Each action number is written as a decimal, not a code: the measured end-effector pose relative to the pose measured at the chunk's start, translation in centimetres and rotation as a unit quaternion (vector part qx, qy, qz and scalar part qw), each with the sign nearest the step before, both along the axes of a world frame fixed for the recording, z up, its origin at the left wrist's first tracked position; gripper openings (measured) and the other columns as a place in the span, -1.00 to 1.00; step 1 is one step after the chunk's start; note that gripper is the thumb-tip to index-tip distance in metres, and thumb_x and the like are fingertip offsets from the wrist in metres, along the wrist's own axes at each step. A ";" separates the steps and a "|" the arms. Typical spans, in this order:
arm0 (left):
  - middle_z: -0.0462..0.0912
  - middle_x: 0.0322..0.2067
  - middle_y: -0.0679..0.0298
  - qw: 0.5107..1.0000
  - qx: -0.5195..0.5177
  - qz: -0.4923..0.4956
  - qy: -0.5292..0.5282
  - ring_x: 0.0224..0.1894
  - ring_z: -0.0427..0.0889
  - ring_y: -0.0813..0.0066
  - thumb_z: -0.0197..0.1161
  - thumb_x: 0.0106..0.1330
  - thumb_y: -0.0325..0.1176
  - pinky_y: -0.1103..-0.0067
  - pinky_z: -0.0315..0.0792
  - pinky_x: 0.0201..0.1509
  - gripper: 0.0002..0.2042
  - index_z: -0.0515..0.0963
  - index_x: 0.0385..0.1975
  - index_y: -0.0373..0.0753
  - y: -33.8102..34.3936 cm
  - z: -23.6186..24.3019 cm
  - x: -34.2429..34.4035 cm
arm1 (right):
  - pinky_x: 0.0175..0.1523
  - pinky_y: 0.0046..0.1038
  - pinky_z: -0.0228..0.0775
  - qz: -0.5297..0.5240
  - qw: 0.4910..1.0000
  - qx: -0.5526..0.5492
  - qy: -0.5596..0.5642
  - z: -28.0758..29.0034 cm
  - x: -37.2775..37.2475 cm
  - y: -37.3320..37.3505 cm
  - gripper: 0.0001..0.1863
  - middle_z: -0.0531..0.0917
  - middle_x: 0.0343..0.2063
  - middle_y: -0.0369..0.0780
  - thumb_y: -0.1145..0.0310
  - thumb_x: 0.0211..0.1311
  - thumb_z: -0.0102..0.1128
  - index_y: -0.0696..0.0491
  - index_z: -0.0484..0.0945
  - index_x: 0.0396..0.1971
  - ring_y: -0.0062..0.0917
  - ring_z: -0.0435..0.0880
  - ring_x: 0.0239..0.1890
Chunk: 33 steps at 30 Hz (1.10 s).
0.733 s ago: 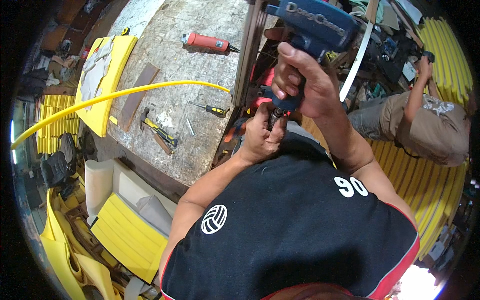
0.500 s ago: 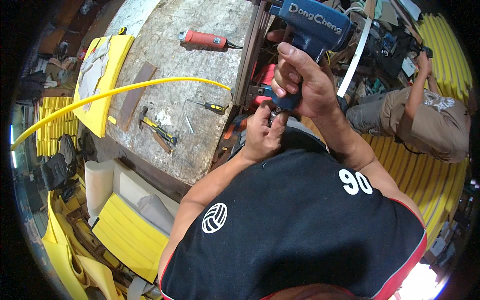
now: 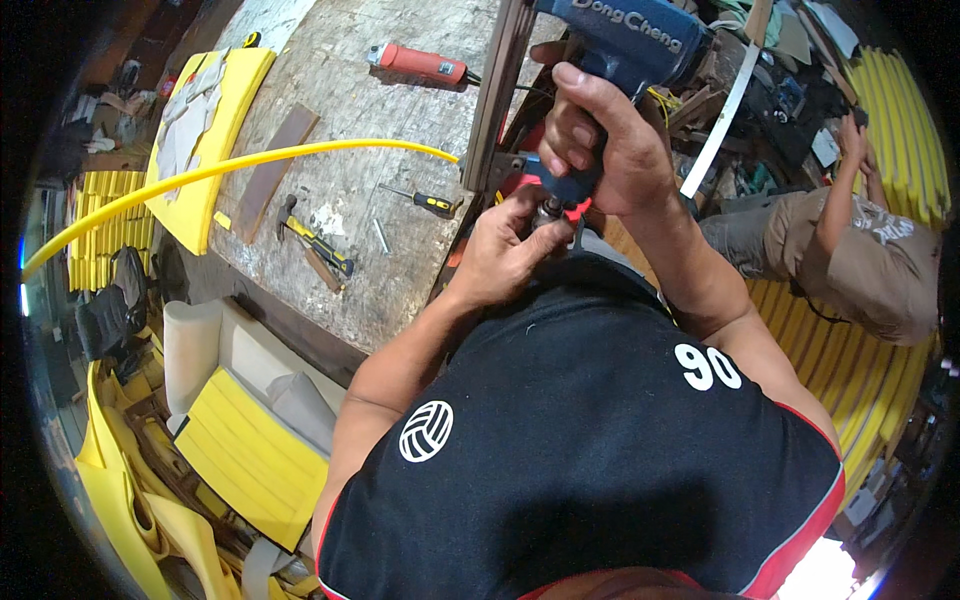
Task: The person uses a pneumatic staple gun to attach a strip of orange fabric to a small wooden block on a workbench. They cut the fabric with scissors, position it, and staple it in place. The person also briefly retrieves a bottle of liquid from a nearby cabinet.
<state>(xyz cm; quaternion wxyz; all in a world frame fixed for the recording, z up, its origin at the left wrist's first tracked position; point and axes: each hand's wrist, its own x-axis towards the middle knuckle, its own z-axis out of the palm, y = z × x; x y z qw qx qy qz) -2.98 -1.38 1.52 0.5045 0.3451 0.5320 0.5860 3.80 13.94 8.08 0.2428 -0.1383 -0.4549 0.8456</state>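
Note:
My right hand (image 3: 625, 150) is wrapped round the handle of a blue nail gun (image 3: 625, 45), its thumb laid along the upper grip. The gun's long dark magazine (image 3: 495, 100) runs along its left side. At the lower end of the handle is a metal fitting (image 3: 548, 210), pinched by my left hand (image 3: 505, 250) between thumb and fingers. Something red shows just beside the fitting, partly hidden. A yellow hose (image 3: 250, 160) arches in from the far left and passes out of sight at the magazine.
On the worn workbench (image 3: 400, 270) lie a red angle grinder (image 3: 415, 65), a screwdriver (image 3: 420, 200), a hammer (image 3: 315, 235), a wooden strip (image 3: 280, 165) and yellow foam (image 3: 225, 150). Foam-covered seating (image 3: 255, 450) stands at lower left. A co-worker (image 3: 850, 245) is at the right, beside ribbed yellow foam (image 3: 840, 370).
My left hand has shifted slightly left and its grip has changed, so more of the metal fitting shows. The nail gun sits slightly higher in view. The co-worker's hands have moved.

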 end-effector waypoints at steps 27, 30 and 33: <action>0.58 -0.58 0.09 0.972 0.103 0.147 0.150 -0.58 0.61 0.29 0.16 0.30 -0.46 0.47 0.41 -0.49 -0.83 0.38 -0.22 -0.40 1.0 -4.3 5.3 | -0.56 -0.62 0.28 0.008 0.991 0.111 -0.070 -0.3 1.7 -2.3 -0.69 0.24 -0.76 -0.49 0.15 0.34 0.13 0.10 0.56 -0.17 -0.79 0.29 -0.74; 0.59 -0.58 0.05 0.942 0.116 0.178 0.261 -0.60 0.59 0.11 0.20 0.29 -0.45 0.40 0.41 -0.50 -0.83 0.39 -0.28 -0.40 1.6 -2.7 4.8 | -0.54 -0.59 0.25 -0.031 0.991 0.078 -0.105 -1.2 1.9 -2.3 -0.66 0.23 -0.76 -0.49 0.17 0.35 0.11 0.10 0.53 -0.05 -0.78 0.25 -0.75; 0.57 -0.55 0.05 0.967 0.044 0.058 0.243 -0.54 0.56 0.25 0.25 0.29 -0.37 0.41 0.41 -0.45 -0.78 0.41 -0.31 -0.39 2.2 -4.2 3.3 | -0.50 -0.56 0.23 -0.059 0.993 0.009 -0.098 -1.6 1.9 -1.7 -0.64 0.21 -0.76 -0.49 0.19 0.35 0.10 0.06 0.49 0.05 -0.77 0.20 -0.74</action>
